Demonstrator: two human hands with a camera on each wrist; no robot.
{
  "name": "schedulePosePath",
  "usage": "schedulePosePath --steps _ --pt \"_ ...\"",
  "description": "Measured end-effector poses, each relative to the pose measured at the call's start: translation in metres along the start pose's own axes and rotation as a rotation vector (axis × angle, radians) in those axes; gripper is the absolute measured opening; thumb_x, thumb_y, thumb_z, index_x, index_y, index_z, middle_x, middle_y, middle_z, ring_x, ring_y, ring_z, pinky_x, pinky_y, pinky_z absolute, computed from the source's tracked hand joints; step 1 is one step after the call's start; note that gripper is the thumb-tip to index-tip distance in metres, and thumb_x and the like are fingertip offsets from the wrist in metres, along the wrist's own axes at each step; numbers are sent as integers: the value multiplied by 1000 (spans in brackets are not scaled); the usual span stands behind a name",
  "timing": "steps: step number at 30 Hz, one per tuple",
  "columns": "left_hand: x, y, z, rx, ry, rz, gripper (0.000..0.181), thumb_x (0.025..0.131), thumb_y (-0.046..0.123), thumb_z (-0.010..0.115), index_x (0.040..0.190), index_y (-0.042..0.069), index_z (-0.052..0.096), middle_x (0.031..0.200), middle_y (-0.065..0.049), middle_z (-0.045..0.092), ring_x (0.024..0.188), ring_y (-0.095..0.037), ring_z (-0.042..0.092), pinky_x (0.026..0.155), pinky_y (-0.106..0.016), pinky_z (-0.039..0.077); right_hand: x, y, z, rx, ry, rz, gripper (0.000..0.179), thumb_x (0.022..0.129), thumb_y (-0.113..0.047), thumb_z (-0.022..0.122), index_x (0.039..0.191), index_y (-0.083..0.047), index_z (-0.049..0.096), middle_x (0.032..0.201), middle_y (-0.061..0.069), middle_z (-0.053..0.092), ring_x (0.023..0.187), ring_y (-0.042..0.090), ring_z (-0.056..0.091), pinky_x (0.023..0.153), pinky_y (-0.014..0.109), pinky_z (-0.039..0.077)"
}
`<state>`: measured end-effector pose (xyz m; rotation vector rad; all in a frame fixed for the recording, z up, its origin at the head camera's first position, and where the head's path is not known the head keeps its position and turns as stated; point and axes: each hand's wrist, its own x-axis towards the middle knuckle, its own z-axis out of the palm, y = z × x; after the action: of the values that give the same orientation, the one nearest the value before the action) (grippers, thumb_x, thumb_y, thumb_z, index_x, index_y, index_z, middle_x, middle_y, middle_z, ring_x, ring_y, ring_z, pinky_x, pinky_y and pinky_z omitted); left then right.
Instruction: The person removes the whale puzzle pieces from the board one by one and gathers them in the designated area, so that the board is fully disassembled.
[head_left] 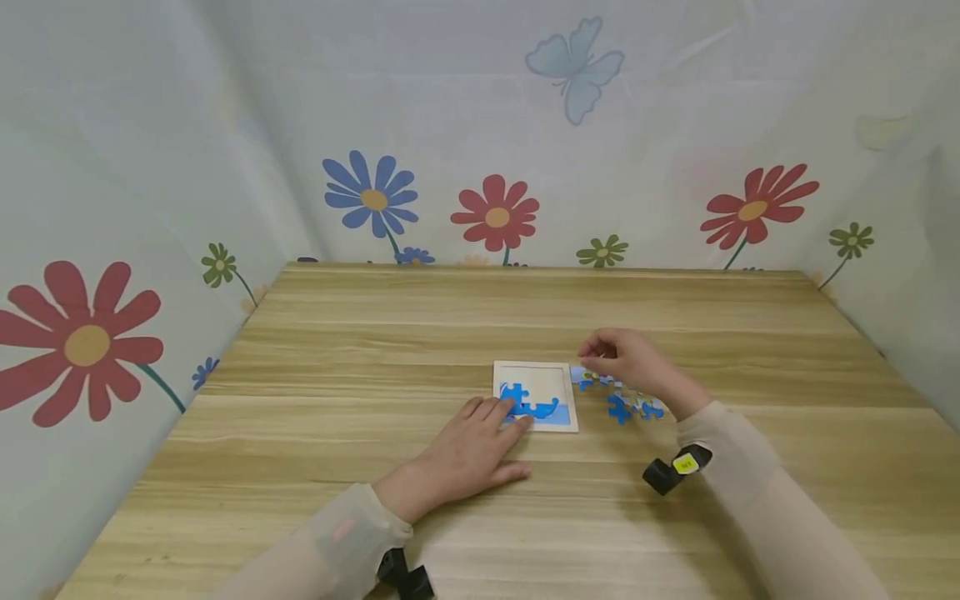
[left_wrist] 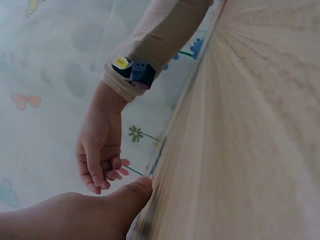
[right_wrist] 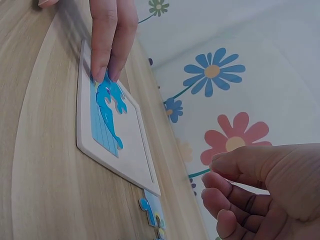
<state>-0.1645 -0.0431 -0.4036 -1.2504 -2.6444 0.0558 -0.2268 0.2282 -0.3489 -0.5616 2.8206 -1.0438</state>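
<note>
Head cam: left hand (head_left: pixel 465 450) has its fingers spread, tips on the blue pieces (head_left: pixel 551 410) inside a square puzzle tray (head_left: pixel 543 379) on the table (head_left: pixel 337 375). Right hand (head_left: pixel 633 358) hangs over some loose pieces (head_left: pixel 618 408) just right of the tray, fingers kinda curled. Left wrist cam: mostly table and wall, right hand dangling, fingers loosely bent. Right wrist cam: two straight left fingers touch the blue pieces; right thumb's near its bent fingers.

A curtained-off booth is shown: a wood-grain tabletop (head_left: pixel 375 350) is enclosed on the far, left and right sides by white sheeting (head_left: pixel 450 92) printed with daisy-like flowers (head_left: pixel 497 217) and a butterfly (head_left: pixel 577 75).
</note>
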Motion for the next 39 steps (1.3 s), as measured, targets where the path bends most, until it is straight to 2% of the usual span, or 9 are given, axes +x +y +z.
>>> schedulePosePath --steps 12,22,28,39 --pt "-1 0 4 -13 18 11 65 92 62 47 137 17 51 135 -13 52 125 -28 50 107 -43 40 11 -11 13 8 -45 4 14 92 -12 63 101 -2 66 89 8 65 74 14 52 63 24 45" --pt "-1 2 2 -8 -4 2 65 92 63 46 138 17 51 137 -12 52 126 -28 49 108 -42 39 24 -18 36 15 -90 7 16 91 -13 64 103 -2 67 92 9 66 78 16 54 68 25 45" --pt "-1 2 3 -1 -3 3 64 92 63 46 138 18 51 136 -12 52 125 -27 49 107 -42 39 29 -23 46 35 -124 -3 17 91 -12 64 103 -1 66 92 9 66 76 14 56 66 22 46" --pt "-1 2 3 7 -24 -5 64 93 63 44 139 19 50 139 -11 51 128 -26 48 107 -42 39 35 -29 58 -12 -137 -21 15 90 -11 65 102 -2 68 90 8 67 79 15 59 69 24 49"
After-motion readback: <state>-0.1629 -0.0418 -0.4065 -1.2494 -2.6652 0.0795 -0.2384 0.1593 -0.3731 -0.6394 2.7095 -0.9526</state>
